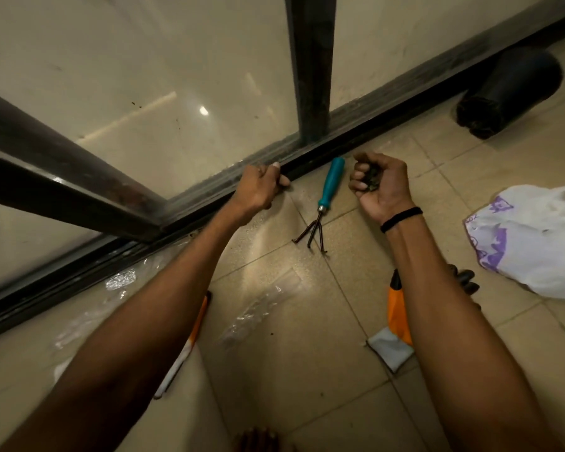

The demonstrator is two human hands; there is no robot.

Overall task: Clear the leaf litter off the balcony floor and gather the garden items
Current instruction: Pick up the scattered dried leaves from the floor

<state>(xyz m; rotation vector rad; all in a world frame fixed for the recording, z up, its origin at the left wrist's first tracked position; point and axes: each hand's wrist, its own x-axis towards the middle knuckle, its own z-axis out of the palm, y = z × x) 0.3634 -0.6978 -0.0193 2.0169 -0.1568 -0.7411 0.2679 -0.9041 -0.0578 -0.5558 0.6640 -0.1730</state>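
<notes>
My right hand (380, 182) is palm up with its fingers curled round a clump of dark leaf litter (371, 179). My left hand (261, 187) is at the dark door track (340, 138), fingers curled against its edge; what they pinch is hidden. A small hand rake (323, 203) with a teal handle and three bent prongs lies on the tiled floor between the two hands. An orange, black and grey garden glove (397, 321) lies under my right forearm.
A white and purple plastic bag (532, 239) lies at the right. A black grow bag (509, 93) lies on its side by the track at the top right. Clear plastic wrap (258, 308) and a second orange and white glove (190, 340) lie under my left arm. Glass door panels fill the upper left.
</notes>
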